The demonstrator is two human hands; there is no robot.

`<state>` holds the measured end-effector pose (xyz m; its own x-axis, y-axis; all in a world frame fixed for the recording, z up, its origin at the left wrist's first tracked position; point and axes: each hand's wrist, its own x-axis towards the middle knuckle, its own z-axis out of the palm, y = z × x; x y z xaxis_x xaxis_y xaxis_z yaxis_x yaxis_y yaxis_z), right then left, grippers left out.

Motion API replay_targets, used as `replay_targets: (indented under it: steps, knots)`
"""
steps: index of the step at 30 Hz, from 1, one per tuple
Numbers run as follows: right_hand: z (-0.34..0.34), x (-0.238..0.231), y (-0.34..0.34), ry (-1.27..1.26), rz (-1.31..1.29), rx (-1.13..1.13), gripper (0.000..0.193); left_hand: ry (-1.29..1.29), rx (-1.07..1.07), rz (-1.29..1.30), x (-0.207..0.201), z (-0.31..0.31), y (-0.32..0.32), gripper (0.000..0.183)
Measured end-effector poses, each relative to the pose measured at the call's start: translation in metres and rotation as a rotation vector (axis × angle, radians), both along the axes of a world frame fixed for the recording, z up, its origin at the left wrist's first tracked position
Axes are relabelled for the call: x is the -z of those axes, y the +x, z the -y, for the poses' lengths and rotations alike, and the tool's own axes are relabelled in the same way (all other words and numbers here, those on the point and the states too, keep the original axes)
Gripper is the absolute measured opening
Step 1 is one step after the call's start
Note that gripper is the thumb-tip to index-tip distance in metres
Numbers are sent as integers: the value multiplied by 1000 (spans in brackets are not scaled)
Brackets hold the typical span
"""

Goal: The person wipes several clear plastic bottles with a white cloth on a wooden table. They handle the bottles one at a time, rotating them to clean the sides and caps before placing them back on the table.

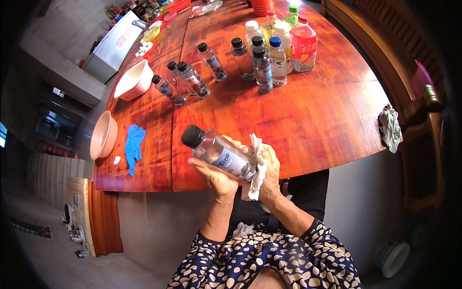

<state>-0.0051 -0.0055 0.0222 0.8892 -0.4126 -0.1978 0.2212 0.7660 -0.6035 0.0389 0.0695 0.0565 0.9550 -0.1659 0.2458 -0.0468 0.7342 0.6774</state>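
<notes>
A clear plastic bottle (225, 155) with a black cap and a blue-and-dark label lies tilted between my hands, above the table's near edge. My left hand (220, 182) is closed around its underside, the thumb pointing outward below the cap. A crumpled white cloth (254, 187) is pressed to the bottle's base by my right hand (271, 171), whose fingers are partly hidden behind the bottle and cloth. Farther up the table, several similar black-capped bottles (195, 81) stand in a loose group.
Larger bottles with coloured caps, one a red-labelled jug (304, 45), cluster at the far right of the glossy red-brown table (313, 115). A pink basin (104, 136), a blue glove (134, 147) and a pink basket (132, 82) are at the left. A grey rag (390, 127) hangs at the right edge.
</notes>
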Motion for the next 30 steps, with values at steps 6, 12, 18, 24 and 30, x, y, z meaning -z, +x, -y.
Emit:
replay_targets:
  steps: [6, 12, 18, 24, 30]
  knots:
    - [3, 2, 6, -72, 1, 153, 21, 271, -282, -103, -4, 7, -1, 70]
    - [15, -14, -2, -1317, 86, 420, 9, 134, -234, -208, -11, 13, -12, 67]
    - [16, -33, 2, -1354, 229, 477, 22, 201, -270, -107, -4, 13, -12, 69]
    - [25, -41, 6, -1362, 461, 527, 29, 338, -258, 49, 18, 4, -12, 79]
    - [29, -64, -3, -1359, 598, 505, 23, 303, -29, 14, 31, -8, -23, 83]
